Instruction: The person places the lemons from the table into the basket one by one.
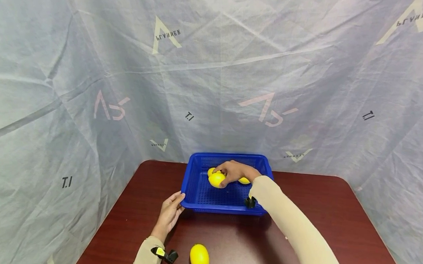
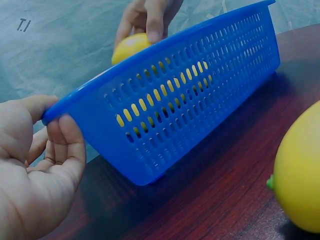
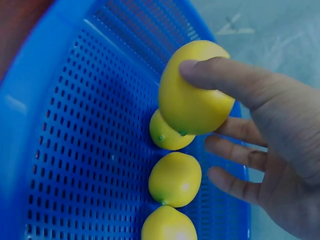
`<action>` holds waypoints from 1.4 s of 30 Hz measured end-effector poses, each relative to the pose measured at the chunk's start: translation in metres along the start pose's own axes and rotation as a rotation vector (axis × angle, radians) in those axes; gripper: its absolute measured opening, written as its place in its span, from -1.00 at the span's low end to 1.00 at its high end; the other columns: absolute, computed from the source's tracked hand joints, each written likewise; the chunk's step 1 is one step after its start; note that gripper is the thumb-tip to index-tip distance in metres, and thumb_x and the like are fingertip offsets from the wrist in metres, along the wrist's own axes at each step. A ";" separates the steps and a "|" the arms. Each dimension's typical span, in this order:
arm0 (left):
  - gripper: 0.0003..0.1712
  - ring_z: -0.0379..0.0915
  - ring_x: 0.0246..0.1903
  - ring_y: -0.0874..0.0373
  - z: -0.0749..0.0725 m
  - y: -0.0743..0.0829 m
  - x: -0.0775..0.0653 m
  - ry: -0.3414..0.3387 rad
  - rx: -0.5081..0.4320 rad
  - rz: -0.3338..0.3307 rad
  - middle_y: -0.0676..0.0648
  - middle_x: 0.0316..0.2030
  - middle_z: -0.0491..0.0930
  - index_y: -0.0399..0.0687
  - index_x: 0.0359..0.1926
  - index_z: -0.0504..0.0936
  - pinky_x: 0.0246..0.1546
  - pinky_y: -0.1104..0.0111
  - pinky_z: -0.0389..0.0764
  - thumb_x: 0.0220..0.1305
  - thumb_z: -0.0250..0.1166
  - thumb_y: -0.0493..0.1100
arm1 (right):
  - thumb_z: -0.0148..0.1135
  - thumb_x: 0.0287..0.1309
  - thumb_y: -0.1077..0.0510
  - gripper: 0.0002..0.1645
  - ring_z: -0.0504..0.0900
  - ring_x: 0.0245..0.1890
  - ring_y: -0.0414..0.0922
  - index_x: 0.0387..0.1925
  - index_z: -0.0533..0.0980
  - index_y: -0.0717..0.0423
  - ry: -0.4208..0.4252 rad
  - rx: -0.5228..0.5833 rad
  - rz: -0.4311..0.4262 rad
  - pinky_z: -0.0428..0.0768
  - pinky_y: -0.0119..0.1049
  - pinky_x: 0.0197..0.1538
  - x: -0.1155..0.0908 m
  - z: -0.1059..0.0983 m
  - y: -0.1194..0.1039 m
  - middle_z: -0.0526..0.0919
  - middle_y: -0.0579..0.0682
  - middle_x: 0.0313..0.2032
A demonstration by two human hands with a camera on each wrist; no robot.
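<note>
Lemon (image 3: 192, 105) — pinched between right fingers (image 3: 236, 151).

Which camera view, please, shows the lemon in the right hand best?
The right wrist view: the lemon appears largest there, nearly whole. The head view shows it small; the left wrist view, partly hidden by the basket.

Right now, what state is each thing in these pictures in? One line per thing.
Blue perforated plastic basket: upright on the glossy red-brown table, open-topped.
Three oval yellow lemons: lying in the basket.
Fourth oval yellow lemon: held over the basket.
Fifth oval yellow lemon: lying loose on the table.
Left grip: holding the basket's rim.
Right grip: holding the fourth lemon.
Grey printed sheet: hanging, creased.
</note>
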State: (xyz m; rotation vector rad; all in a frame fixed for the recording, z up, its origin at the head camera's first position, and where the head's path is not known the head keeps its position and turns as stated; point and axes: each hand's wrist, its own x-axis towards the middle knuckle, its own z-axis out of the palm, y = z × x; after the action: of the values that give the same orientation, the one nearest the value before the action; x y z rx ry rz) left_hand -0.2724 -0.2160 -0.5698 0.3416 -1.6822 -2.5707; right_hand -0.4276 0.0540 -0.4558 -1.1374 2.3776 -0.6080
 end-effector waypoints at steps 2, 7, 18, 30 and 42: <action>-0.45 0.53 -0.26 0.21 0.000 0.000 0.000 0.001 0.004 0.003 -0.06 -0.14 0.63 -0.47 0.32 0.40 -0.20 0.43 0.60 0.47 0.27 -0.21 | 0.54 0.14 0.04 -0.18 0.65 -0.06 -0.15 0.41 0.44 0.04 -0.014 -0.006 0.036 0.65 -0.21 -0.02 0.006 0.002 0.003 0.67 0.08 0.12; -0.42 0.53 -0.23 0.22 0.000 0.001 0.000 -0.007 0.016 0.006 -0.05 -0.13 0.63 -0.47 0.34 0.38 -0.17 0.44 0.60 0.48 0.27 -0.19 | 0.55 0.13 0.03 -0.20 0.64 0.05 -0.09 0.40 0.46 -0.05 -0.038 -0.021 0.131 0.64 -0.20 0.03 0.019 0.007 0.008 0.63 0.09 0.19; -0.46 0.55 -0.22 0.21 0.000 0.001 -0.001 -0.004 -0.001 0.009 -0.05 -0.13 0.64 -0.48 0.33 0.38 -0.16 0.44 0.61 0.49 0.24 -0.23 | 0.57 0.10 0.03 -0.24 0.49 0.29 0.04 0.35 0.52 -0.13 -0.041 -0.076 0.228 0.55 -0.05 0.24 0.033 0.021 0.009 0.46 0.09 0.37; -0.48 0.54 -0.28 0.24 -0.001 -0.004 -0.001 -0.025 -0.013 0.034 0.00 -0.20 0.62 -0.50 0.29 0.40 -0.22 0.45 0.60 0.47 0.25 -0.24 | 0.57 0.09 -0.05 -0.26 0.30 0.45 0.12 0.33 0.53 -0.25 -0.046 -0.105 0.310 0.45 0.11 0.33 0.038 0.031 0.011 0.35 0.09 0.46; -0.48 0.53 -0.28 0.23 -0.001 0.000 0.001 -0.013 -0.012 0.012 -0.01 -0.20 0.62 -0.47 0.31 0.40 -0.21 0.44 0.61 0.47 0.25 -0.24 | 0.52 0.15 -0.12 -0.35 0.62 0.07 -0.08 0.28 0.57 -0.22 -0.039 -0.120 0.286 0.60 -0.08 0.15 0.039 0.026 0.006 0.54 0.04 0.31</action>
State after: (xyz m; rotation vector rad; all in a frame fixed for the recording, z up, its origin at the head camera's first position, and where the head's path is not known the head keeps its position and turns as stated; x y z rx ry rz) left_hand -0.2729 -0.2169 -0.5704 0.3132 -1.6671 -2.5790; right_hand -0.4394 0.0210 -0.4877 -0.8232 2.5077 -0.3466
